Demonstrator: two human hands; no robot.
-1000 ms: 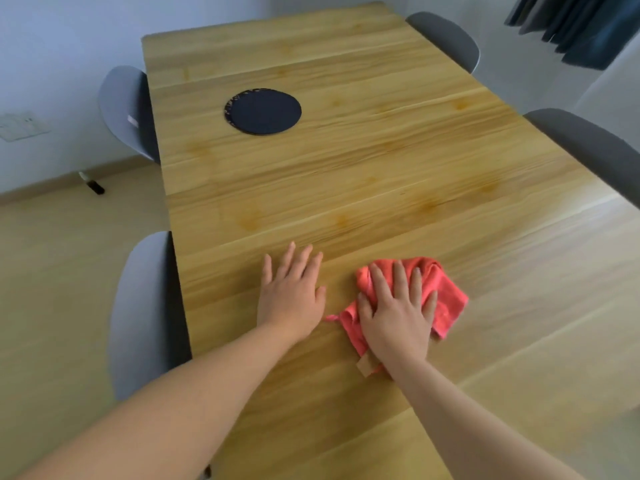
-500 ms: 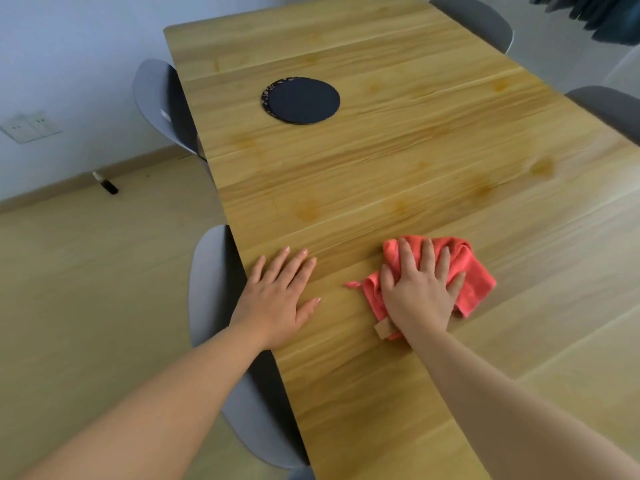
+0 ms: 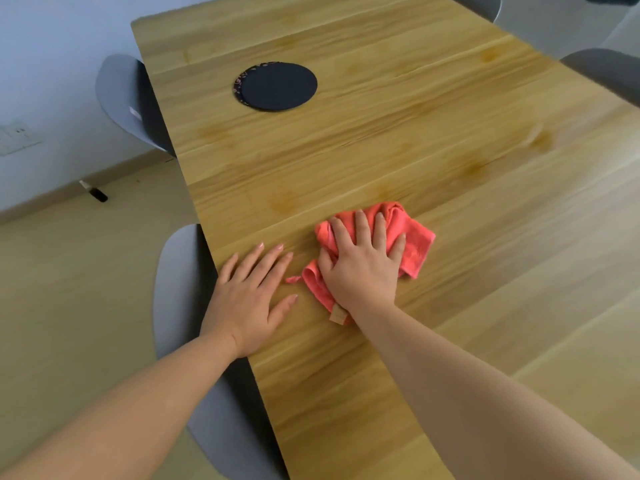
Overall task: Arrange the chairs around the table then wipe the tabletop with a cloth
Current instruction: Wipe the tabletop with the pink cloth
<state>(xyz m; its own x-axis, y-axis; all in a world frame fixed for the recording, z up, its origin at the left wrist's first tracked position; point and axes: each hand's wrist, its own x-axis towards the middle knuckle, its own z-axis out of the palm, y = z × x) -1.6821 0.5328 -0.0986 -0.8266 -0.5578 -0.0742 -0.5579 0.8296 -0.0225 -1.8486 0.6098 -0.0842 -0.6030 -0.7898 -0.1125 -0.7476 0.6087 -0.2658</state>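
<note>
Pressing the cloth [image 3: 417,242] onto the table [image 3: 433,140], the right hand [image 3: 363,268] is lying with fingers spread flat, gripping nothing. Cloth and right hand are now sitting closer to the left hand [image 3: 249,296] than half a second earlier. The left hand is staying flat, fingers straight, at the left table edge above a chair [image 3: 173,289]. A mat [image 3: 278,86] is lying well apart from the cloth.

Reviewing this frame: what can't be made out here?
All head view.
The tabletop under the red cloth: covered by it and the right hand.
The near grey chair: seat, legs hidden by tabletop.
The right-side chair: cut by frame edge.
The dark object on floor: too small to identify.
The patterned layer under black mat: mostly covered.
</note>
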